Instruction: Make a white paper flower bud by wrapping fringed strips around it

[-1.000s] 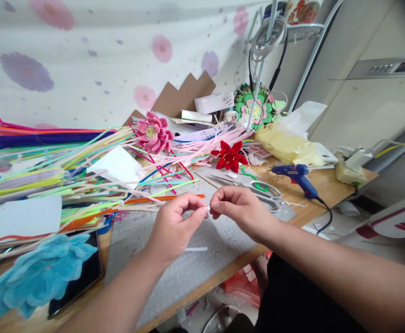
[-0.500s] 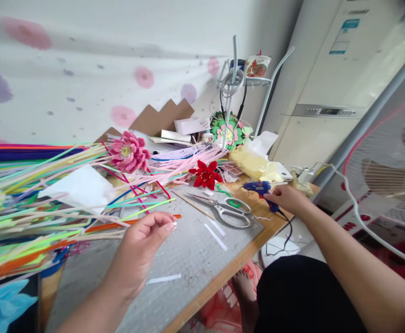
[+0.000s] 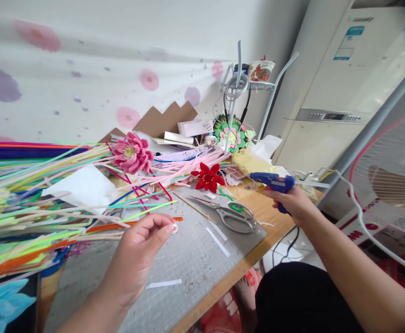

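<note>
My left hand (image 3: 147, 249) pinches a small white piece (image 3: 175, 227) above the grey cutting mat (image 3: 195, 273). Over the table's right edge, my right hand (image 3: 294, 203) is wrapped round the handle of a blue glue gun (image 3: 273, 181), its nozzle pointing left and a white stick jutting from its back. Silver-grey scissors (image 3: 235, 218) lie on the mat between my hands, with a red flower (image 3: 208, 177) just behind them. White strips (image 3: 217, 241) rest on the mat in front of the scissors, and another strip (image 3: 163, 283) is nearer me.
Many coloured fuzzy stems (image 3: 50, 217) cover the left side. A pink flower (image 3: 132, 152), a blue flower (image 3: 6, 298) and a green-pink flower (image 3: 232, 134) are around the table (image 3: 275, 210). A rack (image 3: 270, 106) stands behind; a fan (image 3: 389, 171) is at right.
My right hand has lifted the glue gun and now grips its handle, with the gun pointing left. My left hand has barely moved. The view has shifted slightly.
</note>
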Tool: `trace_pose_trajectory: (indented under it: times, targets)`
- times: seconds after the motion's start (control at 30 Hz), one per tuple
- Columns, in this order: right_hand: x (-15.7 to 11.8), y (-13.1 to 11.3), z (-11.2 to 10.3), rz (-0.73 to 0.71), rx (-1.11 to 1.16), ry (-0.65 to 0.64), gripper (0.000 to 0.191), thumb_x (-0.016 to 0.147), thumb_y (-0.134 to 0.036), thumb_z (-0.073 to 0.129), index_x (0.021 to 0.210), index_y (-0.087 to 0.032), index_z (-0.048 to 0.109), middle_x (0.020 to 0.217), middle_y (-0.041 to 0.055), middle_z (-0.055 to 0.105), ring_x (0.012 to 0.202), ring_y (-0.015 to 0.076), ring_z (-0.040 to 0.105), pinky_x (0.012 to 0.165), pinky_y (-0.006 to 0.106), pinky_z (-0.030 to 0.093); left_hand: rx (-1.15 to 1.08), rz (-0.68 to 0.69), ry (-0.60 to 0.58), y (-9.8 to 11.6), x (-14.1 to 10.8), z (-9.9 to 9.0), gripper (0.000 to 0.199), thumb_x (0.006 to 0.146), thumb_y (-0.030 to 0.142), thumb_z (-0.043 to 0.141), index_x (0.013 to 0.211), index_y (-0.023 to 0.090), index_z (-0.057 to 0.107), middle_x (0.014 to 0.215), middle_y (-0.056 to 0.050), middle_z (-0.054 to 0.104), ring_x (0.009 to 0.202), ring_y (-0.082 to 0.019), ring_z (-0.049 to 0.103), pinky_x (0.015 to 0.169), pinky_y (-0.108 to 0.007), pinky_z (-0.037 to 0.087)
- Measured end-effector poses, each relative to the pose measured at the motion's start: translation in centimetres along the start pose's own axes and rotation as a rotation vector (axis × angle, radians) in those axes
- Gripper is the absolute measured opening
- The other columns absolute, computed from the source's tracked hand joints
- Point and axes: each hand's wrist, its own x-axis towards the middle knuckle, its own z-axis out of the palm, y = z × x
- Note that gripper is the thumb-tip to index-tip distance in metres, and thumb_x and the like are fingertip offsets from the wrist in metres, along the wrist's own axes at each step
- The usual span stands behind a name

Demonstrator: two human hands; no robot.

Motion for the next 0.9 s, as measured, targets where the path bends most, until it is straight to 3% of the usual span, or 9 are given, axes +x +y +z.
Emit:
trace_pose_trajectory:
  times: [0.13,0.33,0.43,0.53,0.63,0.9]
  targets:
    - [-2.3,-2.3,1.2,-0.039,0.259,-0.19,0.036,0.063,-0.048,0.068,0.08,-0.016,0.063,0.05,-0.0041,0.048,0.048,0.0119,0.047,0.053,0.027,0.046,-0.001,0.011,0.0,-0.4,0.0,0.0,0.013,0.079,0.033,0.067,0.077,0.021,0.065,0.086,0.001,0.064,0.086,-0.016,0.055,0.08,-0.028,0.039]
    - [-6.1,-5.1,3.8,-0.004,0.566,-0.572,0.028,0.061,-0.038,0.079,0.076,-0.016,0.07,0.051,-0.0023,0.054,0.048,0.0101,0.047,0.05,0.024,0.044,-0.038,0.055,0.002,0.0,-0.5,0.2,0.009,0.08,0.03,0.065,0.078,0.021,0.065,0.084,0.0,0.065,0.085,-0.017,0.057,0.081,-0.031,0.04]
    - [-7.4,-5.5,5.0,0.005,0.472,-0.616,0.027,0.061,-0.038,0.082,0.077,-0.018,0.072,0.064,0.0014,0.064,0.056,0.0117,0.054,0.05,0.021,0.044,-0.076,0.08,0.005,0.4,-0.7,0.3,0.007,0.081,0.026,0.065,0.077,0.02,0.064,0.084,0.0,0.064,0.084,-0.016,0.057,0.081,-0.03,0.041]
    - [-8.1,-5.6,5.9,-0.06,0.382,-0.64,0.024,0.063,-0.038,0.081,0.081,-0.023,0.074,0.08,0.0025,0.071,0.07,0.0158,0.061,0.058,0.022,0.049,-0.081,0.089,0.033,0.5,-0.7,0.3,0.006,0.08,0.023,0.065,0.075,0.02,0.064,0.083,0.001,0.063,0.081,-0.014,0.057,0.077,-0.028,0.041]
    - [-8.5,-5.9,6.2,-0.162,0.316,-0.666,0.02,0.068,-0.037,0.078,0.084,-0.026,0.073,0.082,0.0006,0.072,0.078,0.018,0.064,0.066,0.024,0.053,-0.082,0.097,0.051,0.5,-0.7,0.3,0.007,0.08,0.021,0.065,0.073,0.019,0.064,0.082,0.001,0.063,0.08,-0.013,0.056,0.074,-0.025,0.041]
    - [-8.9,-6.7,6.2,-0.317,0.156,-0.655,0.018,0.074,-0.04,0.073,0.09,-0.03,0.072,0.085,-0.0005,0.073,0.079,0.0203,0.067,0.069,0.028,0.057,-0.068,0.121,0.023,0.5,-0.8,0.3,0.006,0.08,0.018,0.065,0.074,0.02,0.064,0.085,0.001,0.063,0.08,-0.012,0.056,0.071,-0.023,0.042]
